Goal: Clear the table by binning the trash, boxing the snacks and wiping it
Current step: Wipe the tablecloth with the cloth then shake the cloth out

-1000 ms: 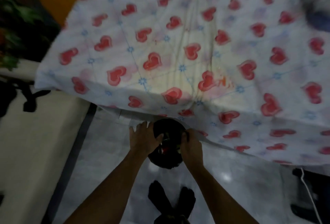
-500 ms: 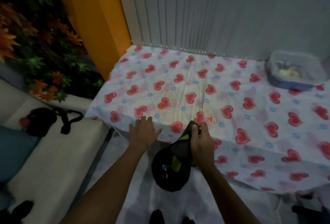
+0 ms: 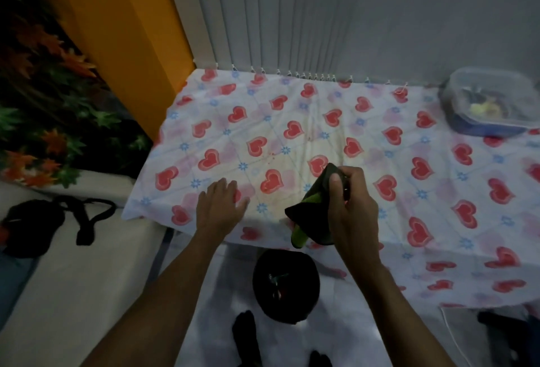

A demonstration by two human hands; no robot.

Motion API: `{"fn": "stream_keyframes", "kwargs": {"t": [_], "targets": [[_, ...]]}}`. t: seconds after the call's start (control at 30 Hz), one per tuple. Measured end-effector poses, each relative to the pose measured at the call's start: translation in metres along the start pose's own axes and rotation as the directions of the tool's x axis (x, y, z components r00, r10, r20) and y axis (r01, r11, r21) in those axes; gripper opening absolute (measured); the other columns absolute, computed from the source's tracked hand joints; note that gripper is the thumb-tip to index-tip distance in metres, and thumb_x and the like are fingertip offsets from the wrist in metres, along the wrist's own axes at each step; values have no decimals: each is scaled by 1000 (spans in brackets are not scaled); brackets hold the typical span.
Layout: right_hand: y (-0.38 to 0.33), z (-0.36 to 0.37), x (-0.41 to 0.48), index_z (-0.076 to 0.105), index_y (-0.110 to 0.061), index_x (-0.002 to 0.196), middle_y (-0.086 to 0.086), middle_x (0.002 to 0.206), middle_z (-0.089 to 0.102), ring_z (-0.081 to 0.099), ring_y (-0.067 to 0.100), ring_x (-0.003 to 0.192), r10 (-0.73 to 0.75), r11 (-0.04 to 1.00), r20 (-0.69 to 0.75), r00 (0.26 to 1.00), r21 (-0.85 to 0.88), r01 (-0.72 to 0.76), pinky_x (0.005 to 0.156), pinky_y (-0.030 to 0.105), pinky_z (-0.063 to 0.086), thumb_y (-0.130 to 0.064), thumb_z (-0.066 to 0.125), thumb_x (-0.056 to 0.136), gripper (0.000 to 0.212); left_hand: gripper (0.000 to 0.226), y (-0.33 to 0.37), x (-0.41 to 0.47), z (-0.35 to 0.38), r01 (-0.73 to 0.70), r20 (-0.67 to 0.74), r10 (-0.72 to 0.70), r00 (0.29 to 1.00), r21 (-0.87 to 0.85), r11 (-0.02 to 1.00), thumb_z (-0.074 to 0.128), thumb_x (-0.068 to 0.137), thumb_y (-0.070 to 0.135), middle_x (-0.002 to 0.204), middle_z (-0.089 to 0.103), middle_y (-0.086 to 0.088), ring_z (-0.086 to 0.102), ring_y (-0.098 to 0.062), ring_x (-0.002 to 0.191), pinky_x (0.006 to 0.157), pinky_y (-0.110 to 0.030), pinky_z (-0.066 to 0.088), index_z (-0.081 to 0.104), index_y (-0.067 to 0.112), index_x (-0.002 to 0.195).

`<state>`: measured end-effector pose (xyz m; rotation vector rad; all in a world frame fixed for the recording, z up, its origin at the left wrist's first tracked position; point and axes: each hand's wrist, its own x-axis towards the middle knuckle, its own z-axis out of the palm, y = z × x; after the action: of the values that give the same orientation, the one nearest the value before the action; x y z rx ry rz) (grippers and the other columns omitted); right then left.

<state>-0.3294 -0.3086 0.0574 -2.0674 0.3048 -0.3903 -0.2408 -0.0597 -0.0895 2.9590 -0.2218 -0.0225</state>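
A dim room: grey vertical blinds [image 3: 306, 16] fill the top of the frame and an orange pillar [image 3: 122, 33] stands at upper left, with the worktop below them under a white tablecloth [image 3: 292, 138] printed with red hearts and small blue flowers.

The right hand [image 3: 350, 206], at lower centre, is clenched around a dark cloth with a lime-green streak [image 3: 309, 209]; the grip pinches it near the top, and the rest hangs in a loose fold down past the front edge of the worktop. It looks soft, light and limp, so it will likely bunch and slip unless gathered into the palm; for wiping, a flat wad under the fingers should serve better than this pinch. The left hand [image 3: 219, 206], just left of it, lies flat and empty on the tablecloth, fingers spread. That thin fabric shows creases at centre and would probably drag under a wipe unless pinned.

Directly below the cloth, on the pale glossy floor, stands a round black bin [image 3: 285, 287] with small scraps inside. At the far right sits a lidded translucent plastic box [image 3: 491, 103], rigid, with a blue base and yellowish contents.
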Motion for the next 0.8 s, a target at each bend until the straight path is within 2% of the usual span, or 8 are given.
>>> {"fn": "stream_keyframes", "kwargs": {"t": [0.1,0.2,0.3,0.37,0.43,0.53,0.63,0.8], "targets": [[-3,33,6,50,-29,103,-15,84,60,61,3,74,-46,994,7,999,-102,46,61,32,53,-32,44,105,8,53,-20,24,21,-80,-47,83,995,59,995,43,99,54,134,61,-16,58,-35,122,97,-50,49,62,13,127],[-8,77,16,54,-29,99,-16,83,58,60,-7,72,-50,991,33,998,-126,54,60,12,41,-26,50,103,7,54,-35,40,32,-136,-42,137,990,37,990,43,99,55,148,51,-14,48,-35,135,105,-54,41,56,17,136],[20,136,19,59,-21,106,-3,97,62,56,8,85,-54,929,169,984,-353,112,67,24,36,-30,51,101,12,57,-47,47,37,-171,-41,171,984,9,985,44,98,54,152,47,-12,43,-33,140,110,-53,35,53,18,140],[53,167,8,62,-18,118,7,116,63,56,27,98,-19,821,301,954,-539,186,76,34,43,-35,53,99,27,58,-48,46,38,-183,-37,184,982,24,983,41,98,52,154,45,-11,41,-32,142,112,-52,33,51,18,144],[75,187,-3,63,-20,124,10,132,58,53,34,112,2,711,356,934,-658,249,87,43,45,-38,54,98,33,62,-49,47,39,-186,-11,187,982,32,982,40,94,49,157,42,-9,38,-30,144,112,-53,33,47,20,149],[81,191,-4,67,-28,122,8,141,54,48,39,126,-44,664,341,939,-692,282,105,56,34,-41,57,96,30,65,-52,48,40,-179,6,179,984,36,983,41,91,49,159,39,-7,35,-28,146,111,-53,33,45,23,150],[82,184,6,64,-39,127,4,150,48,40,42,135,-47,624,383,922,-710,327,112,67,20,-50,52,97,34,65,-52,48,41,-176,6,176,984,39,984,43,90,49,160,37,-5,33,-27,147,111,-53,32,45,24,150],[98,180,18,41,-50,145,0,160,34,32,41,143,-68,551,576,815,-659,512,110,65,24,-59,33,102,45,61,-53,46,41,-186,-69,188,980,24,982,51,88,44,158,41,-5,36,-27,145,110,-53,34,50,25,146]]}}
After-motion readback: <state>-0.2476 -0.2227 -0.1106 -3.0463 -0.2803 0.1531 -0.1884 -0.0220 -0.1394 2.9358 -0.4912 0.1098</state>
